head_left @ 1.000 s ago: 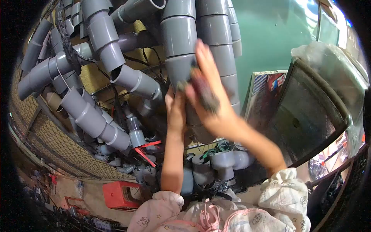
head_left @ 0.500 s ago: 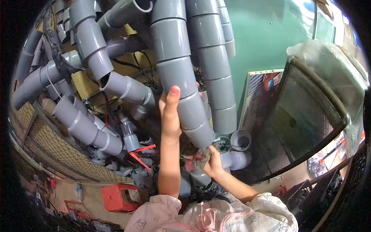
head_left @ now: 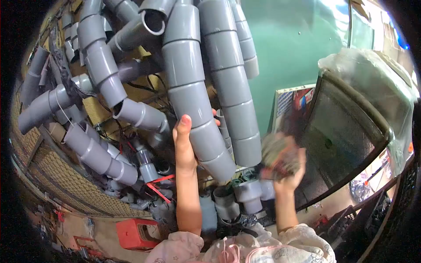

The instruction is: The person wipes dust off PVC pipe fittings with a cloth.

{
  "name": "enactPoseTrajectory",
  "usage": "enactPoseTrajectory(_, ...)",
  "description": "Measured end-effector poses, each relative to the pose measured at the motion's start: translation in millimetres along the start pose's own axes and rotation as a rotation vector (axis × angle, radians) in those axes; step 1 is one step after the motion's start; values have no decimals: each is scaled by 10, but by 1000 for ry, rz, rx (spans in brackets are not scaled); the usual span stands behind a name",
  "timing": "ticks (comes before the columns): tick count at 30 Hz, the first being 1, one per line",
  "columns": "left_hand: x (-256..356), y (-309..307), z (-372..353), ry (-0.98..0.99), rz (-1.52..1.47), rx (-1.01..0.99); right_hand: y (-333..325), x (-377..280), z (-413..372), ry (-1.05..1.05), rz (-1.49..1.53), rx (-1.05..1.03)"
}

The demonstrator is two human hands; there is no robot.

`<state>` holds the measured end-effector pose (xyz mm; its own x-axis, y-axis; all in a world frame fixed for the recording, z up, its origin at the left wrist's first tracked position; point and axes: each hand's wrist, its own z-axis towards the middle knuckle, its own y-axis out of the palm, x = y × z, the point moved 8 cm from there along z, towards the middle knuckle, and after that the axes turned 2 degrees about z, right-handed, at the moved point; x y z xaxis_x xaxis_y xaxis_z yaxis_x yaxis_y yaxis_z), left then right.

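A hanging column of grey plastic pipe couplings [head_left: 189, 101] runs down the middle of the view. Around its lower part wraps my left hand [head_left: 185, 147], thumb in front and fingertips showing at the far side. My right hand [head_left: 294, 173] is off to the right, apart from the column, with a dirty grey and reddish rag [head_left: 279, 157] in its grasp. Motion blurs the rag. Between my hands hangs a second column of grey couplings [head_left: 239, 105].
More grey fittings [head_left: 101, 153] hang on the left, by a wire mesh panel [head_left: 66, 175]. Below stand several upright pipe fittings [head_left: 226, 204]. A dark mesh-backed chair [head_left: 342, 140] with plastic wrap is at the right. A red stool [head_left: 131, 234] sits lower left.
My right hand has moved right and up with the rag, away from the column's lower end. My left hand, still on the column, now sits slightly lower in view.
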<state>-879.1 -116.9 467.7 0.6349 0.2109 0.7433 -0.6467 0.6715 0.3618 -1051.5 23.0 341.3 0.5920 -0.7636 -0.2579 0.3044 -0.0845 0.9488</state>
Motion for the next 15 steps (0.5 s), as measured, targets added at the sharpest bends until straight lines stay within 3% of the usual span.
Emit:
enactPoseTrajectory(1, 5, -4, 10, -2, -6, -4, 208, -269, 67, -187, -151, 47)
enactPoseTrajectory(3, -21, -16, 8, -15, -20, -11, 803, -450, 79, -486, -252, -247)
enactPoseTrajectory(4, -34, -29, 13, -24, -25, -18, 1022, -378, 52, -660, -543, -472)
enactPoseTrajectory(5, -47, -38, 13, -31, -53, -21, 1000, -119, 34, -493, -852, -453)
enactPoseTrajectory(7, -61, -45, 34, -41, -109, -32, 1538, 302, -244, -850, -1460, -954)
enactPoseTrajectory(9, -27, -117, 82, -29, -50, -31, 1769, 469, -167, -905, -1445, -974)
enactPoseTrajectory(13, -62, -185, 47, -84, -12, -18, 2451, 389, 291, -974, -1334, -812)
enactPoseTrajectory(15, -146, -119, 54, -156, -95, -80, 2828, 282, 458, -1265, -1157, -798)
